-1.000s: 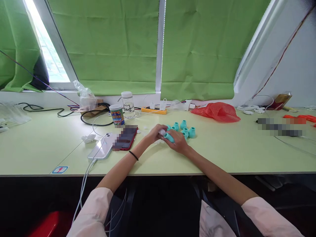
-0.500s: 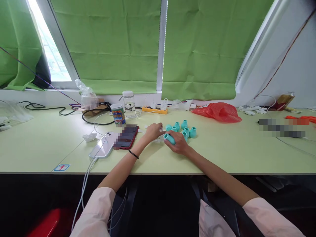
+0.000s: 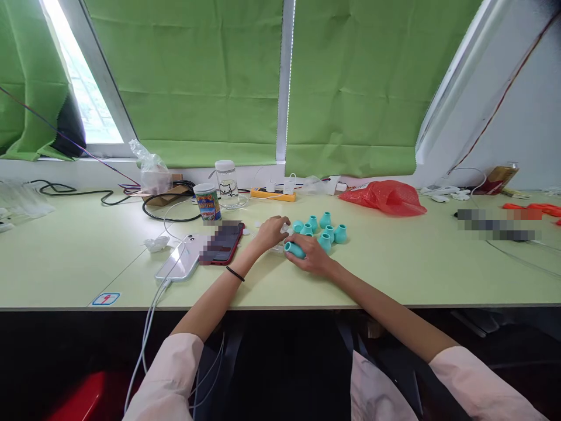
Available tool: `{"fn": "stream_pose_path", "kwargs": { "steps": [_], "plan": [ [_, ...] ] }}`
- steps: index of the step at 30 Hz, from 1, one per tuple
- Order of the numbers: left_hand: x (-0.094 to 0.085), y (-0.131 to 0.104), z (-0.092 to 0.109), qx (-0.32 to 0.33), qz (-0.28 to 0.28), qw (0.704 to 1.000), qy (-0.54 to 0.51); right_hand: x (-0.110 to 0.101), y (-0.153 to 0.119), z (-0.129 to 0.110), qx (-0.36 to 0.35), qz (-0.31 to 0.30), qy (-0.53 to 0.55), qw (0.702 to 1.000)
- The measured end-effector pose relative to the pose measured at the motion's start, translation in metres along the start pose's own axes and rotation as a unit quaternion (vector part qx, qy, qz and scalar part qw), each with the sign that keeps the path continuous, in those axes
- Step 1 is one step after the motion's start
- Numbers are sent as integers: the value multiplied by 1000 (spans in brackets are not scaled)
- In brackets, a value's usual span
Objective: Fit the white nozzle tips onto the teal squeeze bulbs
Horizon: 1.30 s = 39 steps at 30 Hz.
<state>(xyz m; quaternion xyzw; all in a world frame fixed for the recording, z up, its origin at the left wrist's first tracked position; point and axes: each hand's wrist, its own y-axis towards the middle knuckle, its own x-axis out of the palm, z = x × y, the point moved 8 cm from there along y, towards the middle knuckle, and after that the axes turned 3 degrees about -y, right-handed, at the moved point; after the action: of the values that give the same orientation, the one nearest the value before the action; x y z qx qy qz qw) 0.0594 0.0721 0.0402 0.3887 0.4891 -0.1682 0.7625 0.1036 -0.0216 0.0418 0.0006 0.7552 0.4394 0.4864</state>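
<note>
Low over the pale table (image 3: 394, 269), my right hand (image 3: 312, 255) is wrapped round a teal bottle-shaped piece (image 3: 294, 250), which lies tilted with its opening toward the left. Several more teal pieces (image 3: 340, 234) stand in a cluster just behind and beside that hand. My left hand (image 3: 270, 232) is closed at the fingertips on a small clear plastic piece (image 3: 285, 228), partly hidden by the fingers. Under and between the hands lie more clear plastic bits (image 3: 277, 249), too small to make out well.
Left of my hands lie a red-edged phone (image 3: 232, 244) and a white phone (image 3: 177, 263) with cables. Behind them stand a printed cup (image 3: 207, 202) and a lidded clear jar (image 3: 227, 182). An orange power strip (image 3: 274, 195) and a red plastic bag (image 3: 385, 197) lie farther back.
My right hand has moved slightly left and down with the teal piece, which now lies flatter. My left hand stays nearly in place. The view has shifted a little.
</note>
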Motion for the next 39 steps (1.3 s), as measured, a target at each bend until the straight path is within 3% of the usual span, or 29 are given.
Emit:
{"fn": "stream_pose_path", "kwargs": {
  "steps": [8,12,16,22,34,39],
  "plan": [
    [-8,2,2,19,6,996,-85,6,-1,5,64,-62,12,996],
    [-3,2,0,7,-2,995,-104,10,-1,6,71,-76,4,995],
    [4,3,-1,8,-18,994,-105,13,-1,7,62,-59,-24,996],
    [-2,3,0,15,13,993,-113,14,-2,3,38,-35,-11,999],
    [23,-1,-6,15,0,999,-42,10,0,4,35,-20,15,999],
    [23,2,-8,23,12,998,-57,13,-1,2,13,-24,7,1000]
  ]
}}
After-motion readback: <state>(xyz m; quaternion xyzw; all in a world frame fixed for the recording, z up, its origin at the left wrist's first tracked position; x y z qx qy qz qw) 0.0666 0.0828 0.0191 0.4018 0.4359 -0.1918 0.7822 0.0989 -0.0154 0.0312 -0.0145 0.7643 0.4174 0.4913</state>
